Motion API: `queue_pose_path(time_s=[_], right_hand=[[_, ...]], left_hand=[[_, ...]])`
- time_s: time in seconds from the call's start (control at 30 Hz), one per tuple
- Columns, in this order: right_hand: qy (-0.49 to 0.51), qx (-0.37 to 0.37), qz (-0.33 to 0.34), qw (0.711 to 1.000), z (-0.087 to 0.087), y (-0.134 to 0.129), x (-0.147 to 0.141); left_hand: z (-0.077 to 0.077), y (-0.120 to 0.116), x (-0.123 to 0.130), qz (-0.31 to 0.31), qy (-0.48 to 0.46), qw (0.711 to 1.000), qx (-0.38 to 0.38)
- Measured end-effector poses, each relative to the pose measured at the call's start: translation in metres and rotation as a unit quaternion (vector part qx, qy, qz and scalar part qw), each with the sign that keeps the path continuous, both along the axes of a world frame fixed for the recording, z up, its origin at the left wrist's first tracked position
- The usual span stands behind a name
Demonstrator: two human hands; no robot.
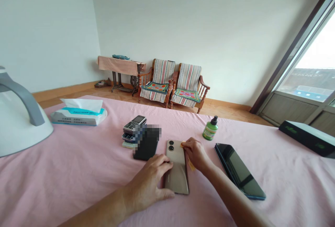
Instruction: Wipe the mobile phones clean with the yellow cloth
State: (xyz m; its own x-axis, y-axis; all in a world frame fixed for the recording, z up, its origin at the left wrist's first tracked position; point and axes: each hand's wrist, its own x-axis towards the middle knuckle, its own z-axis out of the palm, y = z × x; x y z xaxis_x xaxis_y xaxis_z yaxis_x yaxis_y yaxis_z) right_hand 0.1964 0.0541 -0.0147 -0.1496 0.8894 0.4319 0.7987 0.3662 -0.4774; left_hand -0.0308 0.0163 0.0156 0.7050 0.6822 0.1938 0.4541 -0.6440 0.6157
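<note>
A beige phone (177,171) lies back side up on the pink cloth, its two camera lenses at the far left corner. My left hand (150,178) rests on the phone's left edge, fingers apart, thumb near its lower edge. At the phone's far right corner, my right hand (196,152) pinches a small orange-yellow piece (181,144) against the back. Another yellowish piece (191,165) lies on the cloth beside the phone's right edge. A black phone or case (146,146), partly pixelated, sits left of the beige phone.
Stacked keypad phones (134,125) stand behind the black item. Farther left are a tissue pack (78,117) and a white kettle (23,126). A green spray bottle (210,129), a dark phone (239,171) and a black box (306,140) are on the right.
</note>
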Motion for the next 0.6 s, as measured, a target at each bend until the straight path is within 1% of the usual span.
queue_pose_path(time_s=[0.03, 0.1, 0.2, 0.27, 0.33, 0.37, 0.43, 0.6], right_hand=[[-0.004, 0.002, -0.004, 1.0, 0.0, 0.001, -0.002], [-0.013, 0.002, -0.008, 1.0, 0.001, -0.006, -0.007], [-0.029, -0.007, 0.001, 1.0, 0.008, -0.033, -0.013], [-0.047, -0.026, 0.021, 0.998, 0.014, -0.051, -0.016], [-0.056, -0.038, 0.032, 0.997, 0.018, -0.059, -0.016], [-0.057, -0.039, 0.033, 0.997, 0.019, -0.058, -0.016], [-0.054, -0.032, 0.025, 0.998, 0.019, -0.046, -0.013], [-0.044, -0.017, 0.0, 0.999, 0.008, 0.002, -0.006]], left_hand=[[-0.001, 0.0, 0.0, 0.001, 0.002, 1.0, 0.0], [-0.001, 0.0, 0.0, 0.003, 0.004, 1.0, 0.002], [0.0, -0.001, 0.0, 0.005, 0.013, 1.0, -0.001], [0.002, -0.002, 0.0, 0.002, 0.018, 1.0, -0.003], [0.004, -0.002, 0.001, -0.002, 0.019, 1.0, -0.005], [0.004, -0.002, 0.001, -0.004, 0.019, 1.0, -0.005], [0.005, -0.001, 0.001, -0.006, 0.018, 1.0, -0.003], [0.001, 0.001, 0.0, -0.018, 0.019, 1.0, 0.006]])
